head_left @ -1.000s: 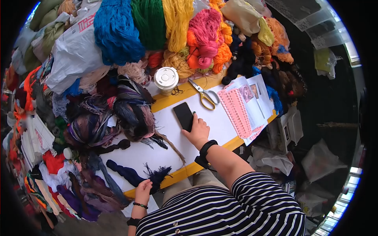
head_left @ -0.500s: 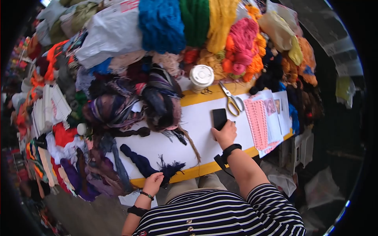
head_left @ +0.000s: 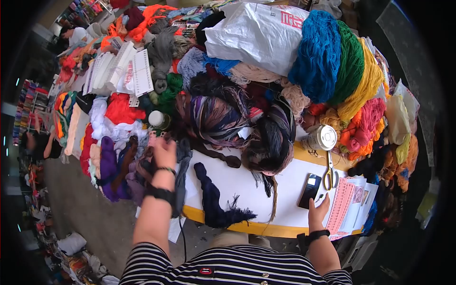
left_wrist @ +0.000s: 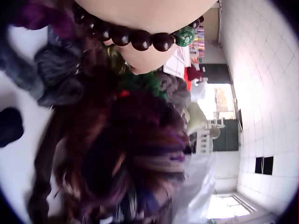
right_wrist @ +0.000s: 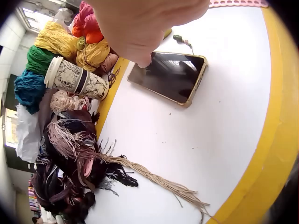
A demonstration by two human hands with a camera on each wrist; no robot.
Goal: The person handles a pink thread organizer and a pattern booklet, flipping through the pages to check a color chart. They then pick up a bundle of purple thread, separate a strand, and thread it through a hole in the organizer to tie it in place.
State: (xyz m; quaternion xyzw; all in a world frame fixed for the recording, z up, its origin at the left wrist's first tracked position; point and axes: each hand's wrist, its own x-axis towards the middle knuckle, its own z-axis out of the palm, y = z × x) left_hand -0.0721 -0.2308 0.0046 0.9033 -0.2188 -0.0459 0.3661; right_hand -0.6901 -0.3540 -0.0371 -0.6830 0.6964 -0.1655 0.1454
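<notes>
My left hand (head_left: 165, 154) reaches over the heaped yarn at the left, its fingers pointing away from me and partly hidden in the left wrist view. Just beyond it stands a small jar with a white lid (head_left: 156, 118). Dark grey yarn (head_left: 182, 166) hangs beside that wrist. Over the white table top, my right hand (head_left: 318, 214) has its thumb and fingers spread beside a black smartphone (head_left: 309, 191). One fingertip overlaps the phone's edge in the right wrist view, where a beaded charm (right_wrist: 182, 41) lies by it. A navy yarn skein (head_left: 213, 199) lies between the hands.
Scissors (head_left: 329, 175) lie behind the phone, near a lidded paper cup (head_left: 320, 137). Pink punched cards (head_left: 339, 204) and printed sheets are at the right. Variegated yarn bundles (head_left: 218, 116) fill the middle; blue yarn (head_left: 317, 57) and a white bag (head_left: 251, 38) stand behind.
The view has swung left. My left hand has moved from the table's front edge up over the left yarn pile. My right hand has drawn back from the phone, which it was touching.
</notes>
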